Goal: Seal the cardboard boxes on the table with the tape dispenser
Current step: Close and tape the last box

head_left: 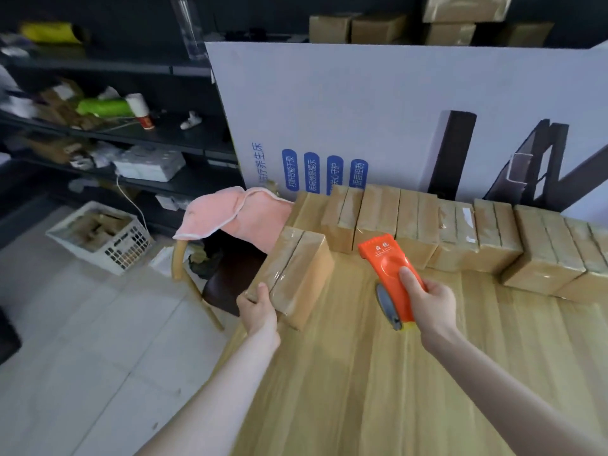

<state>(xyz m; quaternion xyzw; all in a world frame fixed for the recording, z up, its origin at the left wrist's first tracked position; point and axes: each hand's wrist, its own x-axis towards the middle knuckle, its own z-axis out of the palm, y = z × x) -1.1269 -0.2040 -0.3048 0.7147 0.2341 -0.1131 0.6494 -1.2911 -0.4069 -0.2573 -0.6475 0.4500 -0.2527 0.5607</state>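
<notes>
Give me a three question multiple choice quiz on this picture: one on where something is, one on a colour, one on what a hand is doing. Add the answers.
1. Where does the pink towel lie?
A. draped over the chair
B. flat on the floor
C. folded on a shelf

2. What colour is the tape dispenser?
A. blue
B. orange
C. green

3. What is the left hand doing?
A. hanging open and empty
B. gripping a cardboard box
C. holding the dispenser

Answers:
1. A: the towel hangs over the chair's back, left of the table.
2. B: its body is bright orange, held in the right hand.
3. B: the thumb lies on top of the box's near end and the hand wraps round that end.
</notes>
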